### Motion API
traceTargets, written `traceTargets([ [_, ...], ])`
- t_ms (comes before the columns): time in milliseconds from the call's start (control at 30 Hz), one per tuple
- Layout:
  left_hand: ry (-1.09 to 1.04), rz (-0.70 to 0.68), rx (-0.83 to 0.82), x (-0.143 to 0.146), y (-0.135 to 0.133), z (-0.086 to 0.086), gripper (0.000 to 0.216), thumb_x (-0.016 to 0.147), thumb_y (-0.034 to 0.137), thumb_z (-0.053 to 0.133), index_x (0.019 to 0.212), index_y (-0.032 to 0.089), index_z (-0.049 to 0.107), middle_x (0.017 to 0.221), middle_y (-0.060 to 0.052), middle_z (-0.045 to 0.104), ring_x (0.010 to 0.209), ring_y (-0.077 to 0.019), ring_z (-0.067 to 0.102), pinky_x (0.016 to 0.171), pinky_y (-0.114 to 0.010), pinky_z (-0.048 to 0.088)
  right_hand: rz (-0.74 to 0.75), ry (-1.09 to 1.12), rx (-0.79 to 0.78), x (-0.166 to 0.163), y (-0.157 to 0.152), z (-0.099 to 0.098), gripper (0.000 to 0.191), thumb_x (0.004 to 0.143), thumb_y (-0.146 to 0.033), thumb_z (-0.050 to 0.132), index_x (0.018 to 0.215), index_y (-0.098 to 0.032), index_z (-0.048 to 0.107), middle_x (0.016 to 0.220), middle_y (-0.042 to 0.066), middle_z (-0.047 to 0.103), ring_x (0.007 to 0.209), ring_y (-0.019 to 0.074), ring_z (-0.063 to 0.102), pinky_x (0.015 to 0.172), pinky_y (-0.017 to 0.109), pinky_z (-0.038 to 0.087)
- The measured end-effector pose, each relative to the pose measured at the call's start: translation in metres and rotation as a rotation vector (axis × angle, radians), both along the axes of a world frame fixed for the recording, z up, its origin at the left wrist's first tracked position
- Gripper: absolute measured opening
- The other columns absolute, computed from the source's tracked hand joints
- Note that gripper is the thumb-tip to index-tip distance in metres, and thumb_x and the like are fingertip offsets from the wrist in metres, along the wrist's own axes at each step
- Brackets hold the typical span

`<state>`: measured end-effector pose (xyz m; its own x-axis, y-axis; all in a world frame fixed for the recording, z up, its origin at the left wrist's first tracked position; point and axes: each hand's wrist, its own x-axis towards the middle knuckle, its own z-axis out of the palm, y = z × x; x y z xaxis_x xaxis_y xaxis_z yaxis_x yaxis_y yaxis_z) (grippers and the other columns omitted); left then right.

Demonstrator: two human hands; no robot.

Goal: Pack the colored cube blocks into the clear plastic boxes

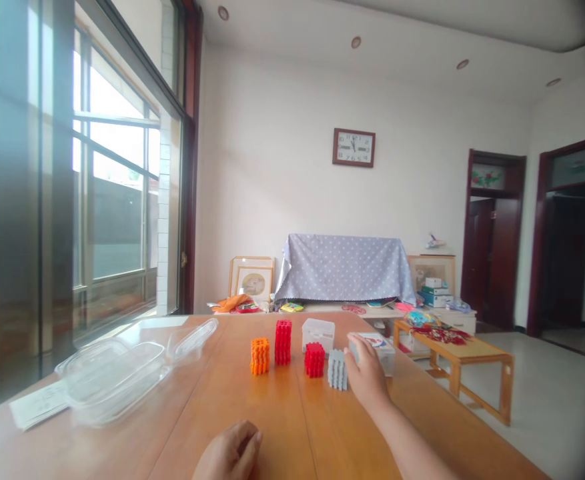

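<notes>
Wooden table (282,413), grey block (337,370) — lounge (282,167), perhaps.

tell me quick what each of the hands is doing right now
Left hand: loosely curled, resting on the table, holding nothing.
Right hand: open, beside the grey block stack, fingertips at a white box; grips nothing.

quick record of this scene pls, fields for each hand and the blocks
left hand: fingers curled, resting on wooden table
right hand: open, beside grey block stack, touching white box
blocks: orange stack, tall red stack, short red stack, all upright
behind blocks: clear lidded box
table left: clear plastic container, paper sheet
</notes>
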<state>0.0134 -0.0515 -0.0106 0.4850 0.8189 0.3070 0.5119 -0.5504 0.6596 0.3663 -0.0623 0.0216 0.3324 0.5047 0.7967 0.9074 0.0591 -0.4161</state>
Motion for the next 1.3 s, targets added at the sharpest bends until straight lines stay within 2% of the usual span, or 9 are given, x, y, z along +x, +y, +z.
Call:
traceTargets([
  [167, -0.061, 0.019, -0.004, -0.002, -0.01, 0.005, 0.034, 0.096, 0.044, 0.043, 0.075, 0.02, 0.058, 0.074, -0.001, 0.064, 0.07, -0.0162, 0.06, 0.063, -0.023, 0.038, 0.274, 0.253, -0.154, -0.062, -0.001, -0.002, 0.04, 0.092, -0.038, 0.043, 0.123, -0.021, 0.062, 0.116, 0.009, 0.071, 0.107, 0.024, 0.066, 0.09, 0.038, 0.052],
  [267, -0.082, 0.028, -0.014, -0.003, -0.009, 0.002, 0.033, 0.095, 0.042, 0.044, 0.075, 0.02, 0.058, 0.074, -0.001, 0.064, 0.07, -0.0157, 0.059, 0.063, -0.023, 0.037, 0.318, 0.35, -0.345, -0.094, 0.005, -0.015, 0.038, 0.089, -0.033, 0.044, 0.118, -0.021, 0.065, 0.102, 0.007, 0.075, 0.093, 0.0228, 0.07, 0.079, 0.033, 0.053],
  [367, -0.096, 0.031, -0.031, -0.003, -0.007, -0.002, 0.033, 0.095, 0.041, 0.044, 0.075, 0.019, 0.057, 0.072, 0.0, 0.062, 0.069, -0.0151, 0.058, 0.062, -0.023, 0.036, 0.295, 0.321, -0.483, -0.111, 0.01, -0.033, 0.036, 0.086, -0.026, 0.045, 0.114, -0.021, 0.068, 0.108, 0.007, 0.075, 0.099, 0.0224, 0.069, 0.082, 0.031, 0.05],
  [533, -0.122, 0.052, -0.061, -0.004, -0.005, -0.006, 0.033, 0.093, 0.042, 0.046, 0.074, 0.018, 0.058, 0.069, 0.0, 0.06, 0.067, -0.0149, 0.055, 0.06, -0.023, 0.034, 0.265, 0.204, -0.574, -0.113, 0.009, -0.063, 0.036, 0.087, -0.021, 0.044, 0.113, -0.021, 0.068, 0.119, 0.007, 0.072, 0.111, 0.0215, 0.066, 0.092, 0.03, 0.047],
  [700, -0.165, 0.074, -0.092, -0.005, -0.008, -0.007, 0.03, 0.09, 0.04, 0.048, 0.073, 0.018, 0.06, 0.07, 0.0, 0.06, 0.069, -0.0149, 0.054, 0.059, -0.023, 0.034, 0.247, 0.08, -0.586, -0.108, 0.006, -0.078, 0.034, 0.089, -0.026, 0.043, 0.112, -0.024, 0.067, 0.117, 0.006, 0.073, 0.109, 0.0219, 0.067, 0.091, 0.03, 0.046],
  [867, -0.241, 0.095, -0.144, -0.004, -0.008, -0.01, 0.026, 0.088, 0.038, 0.051, 0.073, 0.018, 0.06, 0.067, 0.0, 0.059, 0.066, -0.0146, 0.053, 0.059, -0.024, 0.035, 0.225, -0.005, -0.589, -0.106, 0.007, -0.081, 0.03, 0.09, -0.029, 0.043, 0.107, -0.026, 0.067, 0.112, 0.006, 0.073, 0.102, 0.0222, 0.068, 0.083, 0.029, 0.045],
  [1067, -0.366, 0.132, -0.219, -0.007, 0.006, -0.015, 0.02, 0.085, 0.033, 0.052, 0.075, 0.017, 0.059, 0.065, 0.0, 0.058, 0.064, -0.0143, 0.055, 0.058, -0.024, 0.037, 0.233, -0.115, -0.609, -0.106, 0.007, -0.083, 0.028, 0.094, -0.029, 0.038, 0.101, -0.026, 0.066, 0.099, 0.005, 0.072, 0.094, 0.022, 0.066, 0.076, 0.03, 0.039],
  [1300, -0.258, 0.254, -0.206, -0.024, 0.032, 0.003, 0.019, 0.083, 0.033, 0.056, 0.082, 0.016, 0.065, 0.069, -0.001, 0.062, 0.063, -0.0141, 0.055, 0.055, -0.023, 0.035, 0.157, -0.207, -0.606, -0.122, -0.003, -0.069, 0.023, 0.094, -0.023, 0.042, 0.088, -0.023, 0.064, 0.085, 0.004, 0.066, 0.084, 0.0189, 0.061, 0.067, 0.028, 0.029],
])
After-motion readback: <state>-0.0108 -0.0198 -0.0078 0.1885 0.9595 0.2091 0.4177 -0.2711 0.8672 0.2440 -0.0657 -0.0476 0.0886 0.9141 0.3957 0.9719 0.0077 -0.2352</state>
